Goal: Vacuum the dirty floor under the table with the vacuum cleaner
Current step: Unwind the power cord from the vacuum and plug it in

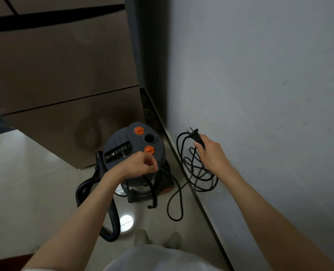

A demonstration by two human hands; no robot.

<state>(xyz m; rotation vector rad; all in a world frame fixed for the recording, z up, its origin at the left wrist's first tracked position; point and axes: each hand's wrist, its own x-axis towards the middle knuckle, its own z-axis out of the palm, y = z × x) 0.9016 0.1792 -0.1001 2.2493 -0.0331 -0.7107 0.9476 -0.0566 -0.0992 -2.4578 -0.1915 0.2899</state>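
Note:
A grey canister vacuum cleaner with two orange knobs stands on the tiled floor in the corner by the wall. Its black ribbed hose curls on the floor to its left. My right hand grips the black power cord just below the plug, and several loops of cord hang from it against the wall. My left hand is over the canister's near edge, its fingers pinching a stretch of the cord. More cord trails loose on the floor.
A brown cabinet rises behind the vacuum. A grey wall with a dark skirting board runs along the right. Pale glossy floor tiles spread to the left. My shoes stand just behind the vacuum.

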